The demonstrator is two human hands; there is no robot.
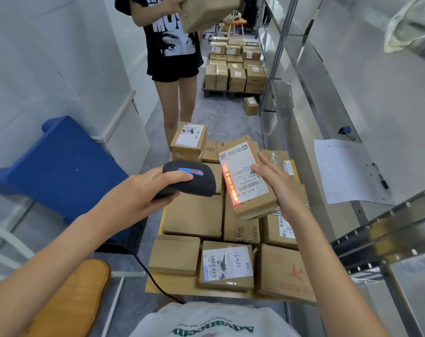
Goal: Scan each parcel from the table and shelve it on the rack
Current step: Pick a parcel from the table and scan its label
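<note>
Cardboard, brown and taped, is the story here: the right hand (277, 183) has a small flat parcel (247, 178) lifted above the crowd of boxes on the bench (158, 287), over its far half. Fingers curl round the parcel's right edge, thumb pressed on the white label (243, 176). Across from it, the left hand (143, 190) grips the black scanner (189, 178), index finger stretched along the top, and the red scan line glows down the barcode at the label's left edge.

How will it handle? One hand carries it easily, so I'd call it light, and the box looks stiff enough to keep its shape under that pinch. Its tape could be a touch slick. Holding by the long side edges, as now, seems the sound choice, since it leaves the label clear for the beam.

Orientation now: the parcel lies label-up, tipped toward the camera, its long axis running from the near edge of the bench toward the far edge, leaning slightly left at the top. Print on the label reads sideways from here.

Rack (352, 132) stands along the right, steel shelves and a paper sheet (347, 171) hanging there. Another person (172, 57) stands beyond the bench holding a box (206, 13).
</note>
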